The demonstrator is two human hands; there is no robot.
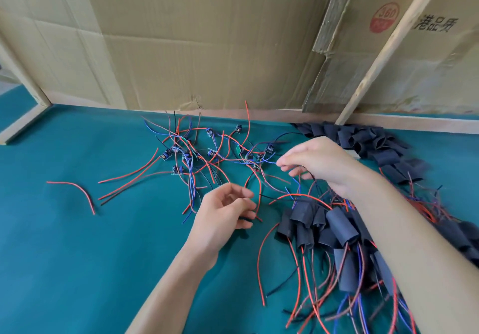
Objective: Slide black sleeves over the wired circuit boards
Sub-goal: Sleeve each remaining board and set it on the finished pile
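Sleeved boards (342, 227) lay nearest; our left hand (223, 217) pinched a red wire (259, 198), our right hand (316, 162) pinched board leads (261, 161), apparently selecting the next board, a sleeve (383, 149) being needed next.

A teal table cover (77, 243) meets cardboard sheets (207, 35) (one with a red stamp (384, 17)) behind wooden battens (388, 48).

A matt teal cloth (77, 243) is spread over the bench. Matt black sleeves (342, 226) with a rubbery look are heaped beside thin plastic-coated wires (129, 175). Creased brown cardboard (207, 48) is backed by bare, unfinished wooden battens (388, 48).
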